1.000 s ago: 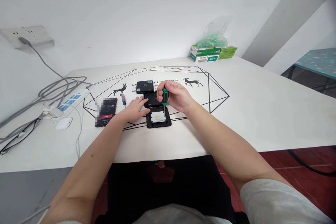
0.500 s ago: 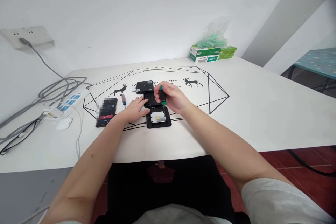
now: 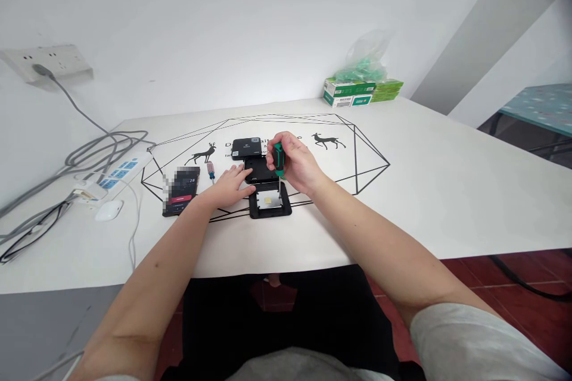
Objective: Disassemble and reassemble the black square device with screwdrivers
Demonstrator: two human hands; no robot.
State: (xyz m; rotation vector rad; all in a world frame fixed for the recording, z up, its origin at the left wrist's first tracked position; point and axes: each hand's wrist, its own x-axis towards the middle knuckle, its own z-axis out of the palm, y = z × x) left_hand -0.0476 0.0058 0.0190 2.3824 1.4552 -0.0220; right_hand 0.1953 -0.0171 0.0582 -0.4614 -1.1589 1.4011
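Note:
My right hand [image 3: 297, 161] is closed around a screwdriver [image 3: 279, 158] with a green and black handle. The shaft points down, and its tip meets the right side of a silver metal plate [image 3: 269, 199] set in a black case half [image 3: 270, 213]. My left hand [image 3: 232, 186] lies flat with fingers apart, touching the left edges of that case half and of a second black case piece [image 3: 259, 171] behind it. A black box-like device [image 3: 246, 147] with small stickers sits farther back. Another screwdriver [image 3: 211, 170] with a reddish handle lies left of my left hand.
A phone [image 3: 182, 190] lies to the left, near a power strip [image 3: 125, 171], grey cables [image 3: 105, 149], a white earphone case [image 3: 109, 210] and glasses [image 3: 38, 232]. Green and white boxes [image 3: 351, 92] with a plastic bag [image 3: 365, 59] on top stand at the back right.
My right hand has shifted slightly and turned its grip on the screwdriver handle, which stands a little more upright. The tip stays on the plate's right side. My left hand has not moved.

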